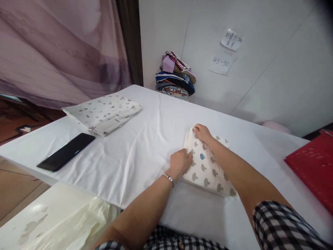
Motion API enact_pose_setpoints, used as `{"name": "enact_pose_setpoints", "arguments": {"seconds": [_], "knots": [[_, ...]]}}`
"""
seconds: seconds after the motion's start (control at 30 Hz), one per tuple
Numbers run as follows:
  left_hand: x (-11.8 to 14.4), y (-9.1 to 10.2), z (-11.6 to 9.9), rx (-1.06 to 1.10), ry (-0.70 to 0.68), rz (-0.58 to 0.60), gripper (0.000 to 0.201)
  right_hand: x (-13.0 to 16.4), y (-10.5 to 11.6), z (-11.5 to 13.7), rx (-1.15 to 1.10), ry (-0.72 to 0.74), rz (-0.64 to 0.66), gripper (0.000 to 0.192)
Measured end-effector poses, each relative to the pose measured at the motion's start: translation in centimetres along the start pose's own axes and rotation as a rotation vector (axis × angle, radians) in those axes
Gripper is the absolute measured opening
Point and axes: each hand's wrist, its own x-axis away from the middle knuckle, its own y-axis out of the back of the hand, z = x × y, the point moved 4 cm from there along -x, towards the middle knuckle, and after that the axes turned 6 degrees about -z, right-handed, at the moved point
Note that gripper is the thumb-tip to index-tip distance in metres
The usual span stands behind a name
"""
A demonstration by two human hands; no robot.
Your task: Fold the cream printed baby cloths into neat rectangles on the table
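Observation:
A folded white cloth point(206, 170) with grey-brown mushroom prints and one blue mushroom lies on the white-covered table in front of me. My left hand point(179, 161), with a bracelet at the wrist, grips the cloth's left edge. At its far left corner my right hand point(203, 132) pinches the fabric between thumb and fingers. My right forearm hides part of the cloth's right side.
A second white cloth point(106, 113) with small leaf-like prints lies at the table's far left. Nearby is a black phone-like slab point(66, 152). Folded clothes point(175, 74) are stacked by the wall. A red object point(312, 163) is at the right.

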Motion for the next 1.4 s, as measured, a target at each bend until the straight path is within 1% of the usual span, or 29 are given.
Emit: {"name": "enact_pose_setpoints", "arguments": {"seconds": [0.13, 0.27, 0.37, 0.47, 0.53, 0.6, 0.8, 0.9, 0.97, 1.03, 1.13, 1.23, 1.3, 1.4], "knots": [[0.0, 0.0, 0.0, -0.009, 0.016, 0.021, 0.036, -0.2, -0.8, 0.2, 0.043, 0.002, 0.031, 0.016], [0.1, 0.0, -0.1, -0.005, 0.007, 0.024, 0.036, 0.2, -0.5, 0.5, 0.082, 0.023, 0.009, 0.022], [0.1, 0.0, -0.1, 0.001, 0.005, 0.022, 0.036, 1.9, -0.3, 1.2, 0.103, 0.081, -0.015, 0.034], [0.0, -0.1, -0.1, 0.011, 0.004, 0.023, 0.036, 4.2, -0.7, 2.2, 0.133, 0.141, 0.039, 0.037], [0.0, -0.1, -0.1, 0.015, 0.005, 0.024, 0.036, 5.3, -1.2, 2.8, 0.166, 0.126, 0.085, 0.039], [0.0, -0.1, -0.1, 0.014, 0.009, 0.026, 0.036, 5.8, -1.6, 3.3, 0.199, 0.104, 0.105, 0.043], [-0.2, 0.2, 0.0, 0.000, 0.012, 0.022, 0.036, 5.3, -1.7, 4.1, 0.221, 0.119, 0.105, 0.046], [-0.3, 0.2, 0.1, -0.006, 0.005, 0.024, 0.036, 5.3, -1.5, 4.3, 0.200, 0.087, 0.123, 0.047], [-0.4, 0.2, 0.2, -0.007, 0.005, 0.020, 0.037, 5.8, -1.3, 4.6, 0.172, 0.051, 0.142, 0.046], [-0.4, 0.2, 0.3, 0.001, 0.009, 0.008, 0.037, 6.9, -1.1, 5.1, 0.130, 0.053, 0.167, 0.047], [-0.2, 0.3, 0.5, 0.035, 0.022, -0.024, 0.034, 9.3, -0.8, 5.7, 0.043, 0.095, 0.204, 0.047], [0.1, 0.5, 0.7, 0.086, 0.051, -0.058, 0.032, 12.2, -0.2, 5.5, -0.030, 0.080, 0.238, 0.048], [0.5, 0.6, 0.9, 0.125, 0.071, -0.069, 0.026, 14.2, 0.3, 5.3, -0.049, 0.079, 0.264, 0.050], [1.4, 0.9, 1.4, 0.171, 0.100, -0.071, 0.018, 17.3, 1.0, 5.5, -0.041, 0.150, 0.275, 0.052]]}}
